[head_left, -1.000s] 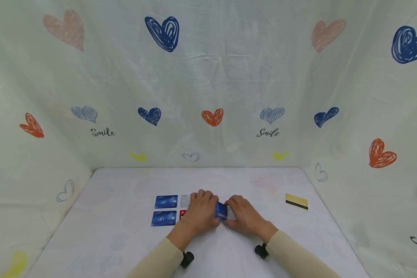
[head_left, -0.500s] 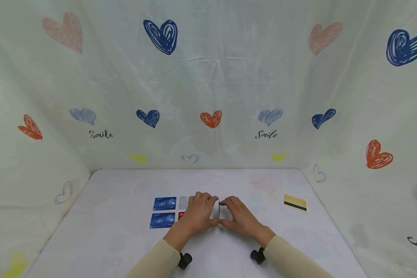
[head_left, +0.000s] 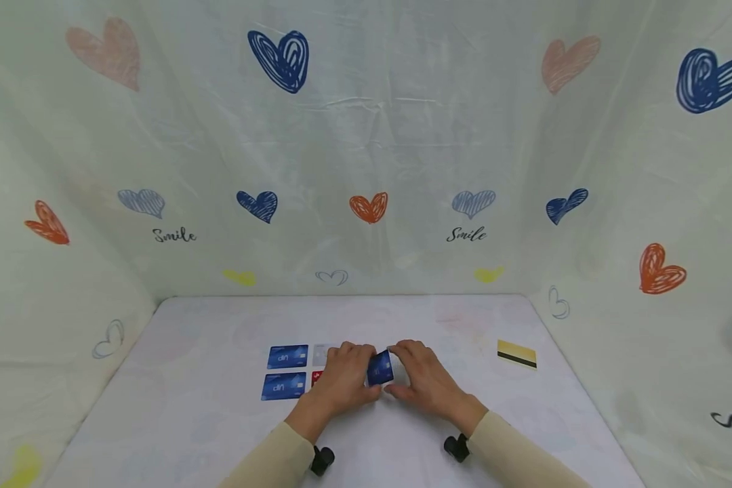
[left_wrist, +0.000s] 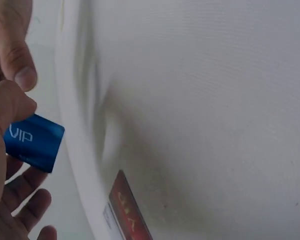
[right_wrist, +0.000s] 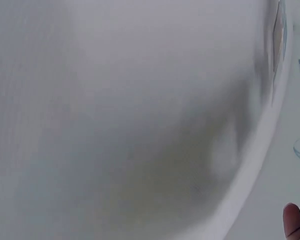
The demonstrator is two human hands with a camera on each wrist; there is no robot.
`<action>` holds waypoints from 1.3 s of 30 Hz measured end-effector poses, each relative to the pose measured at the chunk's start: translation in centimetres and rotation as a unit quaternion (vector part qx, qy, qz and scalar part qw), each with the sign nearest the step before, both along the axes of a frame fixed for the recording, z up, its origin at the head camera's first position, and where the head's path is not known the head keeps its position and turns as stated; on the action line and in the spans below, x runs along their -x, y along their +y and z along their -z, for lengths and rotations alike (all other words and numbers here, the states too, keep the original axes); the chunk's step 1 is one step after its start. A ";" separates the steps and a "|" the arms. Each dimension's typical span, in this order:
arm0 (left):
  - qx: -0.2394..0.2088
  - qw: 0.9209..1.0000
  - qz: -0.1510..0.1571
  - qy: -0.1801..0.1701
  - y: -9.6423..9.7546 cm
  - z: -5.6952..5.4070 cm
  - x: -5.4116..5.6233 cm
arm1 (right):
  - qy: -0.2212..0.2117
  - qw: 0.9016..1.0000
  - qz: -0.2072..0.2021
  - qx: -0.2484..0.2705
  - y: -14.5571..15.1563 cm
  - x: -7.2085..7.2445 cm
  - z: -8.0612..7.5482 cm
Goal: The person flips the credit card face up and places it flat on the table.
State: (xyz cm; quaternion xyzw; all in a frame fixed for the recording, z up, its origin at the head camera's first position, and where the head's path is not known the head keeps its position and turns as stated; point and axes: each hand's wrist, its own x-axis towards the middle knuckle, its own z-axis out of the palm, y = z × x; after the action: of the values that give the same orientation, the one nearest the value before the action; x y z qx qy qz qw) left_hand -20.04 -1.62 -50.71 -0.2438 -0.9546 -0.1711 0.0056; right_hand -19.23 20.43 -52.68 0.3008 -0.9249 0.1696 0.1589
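In the head view my left hand (head_left: 344,373) pinches a blue card (head_left: 380,368) upright at mid-table, its chip side showing. The left wrist view has the thumb across the blue card (left_wrist: 37,142), with "VIP" lettering readable. My right hand (head_left: 423,375) is right beside the card's other edge, thumb and fingers spread apart. Its fingers (right_wrist: 295,222) show relaxed at the border of the right wrist view. Beside the left hand lie a red card (head_left: 316,377), mostly covered by that hand, and a pale grey card (head_left: 319,354), also partly covered.
Two blue VIP cards, an upper card (head_left: 288,356) and a lower card (head_left: 283,386), lie in a column left of the hands. A yellow card (head_left: 516,354) with a black stripe lies at the right on the white table (head_left: 219,434). A heart-printed curtain (head_left: 366,149) surrounds the table.
The blue card has turned over, from its striped back through edge-on to its chip side. Both hands have stayed close together, shifting only slightly. The other cards lie as before.
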 end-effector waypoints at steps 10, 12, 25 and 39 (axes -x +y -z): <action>0.075 0.996 -0.006 0.044 0.3 1.1 0.1 | 0.061 0.992 0.009 -0.109 0.1 0.0 -1.0; 0.082 0.995 -0.001 0.053 0.4 1.1 0.0 | 0.067 0.990 0.011 -0.124 0.2 0.0 -0.9; 0.109 0.990 0.000 0.089 0.6 1.3 0.3 | 0.071 0.987 0.019 -0.141 0.8 0.8 0.4; 0.114 0.989 -0.031 0.084 0.9 2.1 0.3 | 0.037 0.988 0.029 -0.146 1.4 1.4 0.9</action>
State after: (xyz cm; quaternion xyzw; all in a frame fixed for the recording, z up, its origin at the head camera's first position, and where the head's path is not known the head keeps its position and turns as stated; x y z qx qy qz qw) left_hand -20.34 -0.72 -52.79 -0.2268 -0.9711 -0.0394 0.0630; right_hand -20.67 21.84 -53.61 0.3002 -0.9415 0.0170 0.1520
